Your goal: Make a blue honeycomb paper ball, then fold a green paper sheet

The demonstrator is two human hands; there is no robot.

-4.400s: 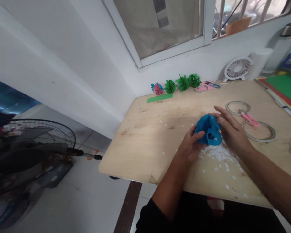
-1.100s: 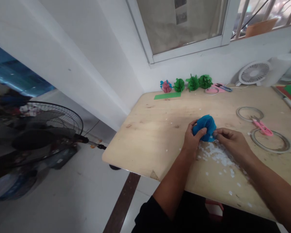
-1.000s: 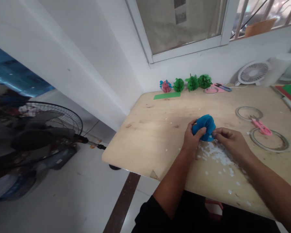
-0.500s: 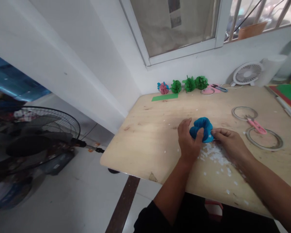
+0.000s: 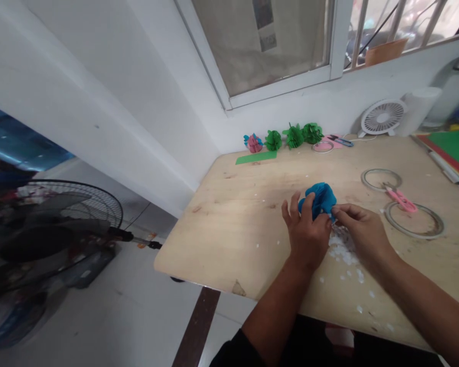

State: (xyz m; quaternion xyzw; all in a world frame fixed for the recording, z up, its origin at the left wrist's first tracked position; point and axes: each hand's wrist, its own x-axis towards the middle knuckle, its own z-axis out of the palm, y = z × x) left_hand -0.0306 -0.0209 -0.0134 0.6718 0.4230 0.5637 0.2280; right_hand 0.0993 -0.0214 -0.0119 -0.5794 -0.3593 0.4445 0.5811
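A blue folded paper piece (image 5: 321, 198), rounded and layered like a paper ball, is held between my two hands above the table. My left hand (image 5: 308, 232) grips it from the lower left, the thumb against its lower edge and the other fingers bent around its side. At its right edge, my right hand (image 5: 361, 224) pinches with thumb and forefinger; whether a small bit is also between those fingertips is too small to tell. Below the hands lies a scatter of small white scraps (image 5: 344, 253).
Several green paper balls (image 5: 294, 136) and a pink-and-blue one (image 5: 254, 143) line the wall behind a green strip (image 5: 256, 157). To the right lie tape rings (image 5: 415, 220) and pink snips (image 5: 402, 200). A small white fan (image 5: 383, 118) stands at the back; a floor fan (image 5: 72, 204) is left.
My left hand has turned and moved right, its thumb now down by the paper's lower right edge near my right fingertips. The blue paper is slightly turned. The view has shifted a little.
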